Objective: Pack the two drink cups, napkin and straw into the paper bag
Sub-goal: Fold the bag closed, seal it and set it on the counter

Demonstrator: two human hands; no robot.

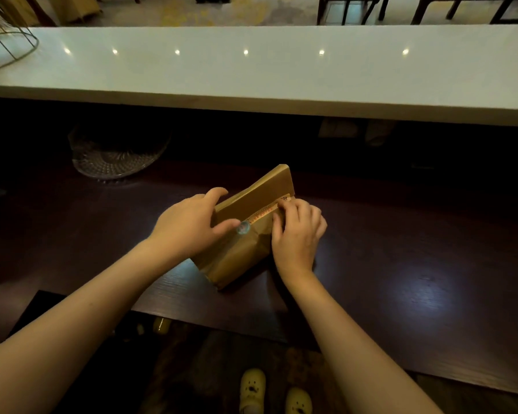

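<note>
You are at the closing end of the job, as far as this view lets you judge. The brown paper bag (245, 234) stands on the dark wooden counter (401, 264) between your two hands, its top folded over toward you. Your left hand (189, 225) lies spread against the bag's left side, thumb pressing a small round pale-blue sticker (243, 227) onto the fold. Your right hand (296, 231) is curled over the right end of the fold, fingertips (284, 206) pinching a printed strip there against the paper. No cups, napkin or straw lie loose anywhere around your hands (they are presumably inside, though the shut bag hides them). What seems left is only to smooth the seal down and let go. Beyond your left hand sits a clear cut-glass dish (114, 156).
</note>
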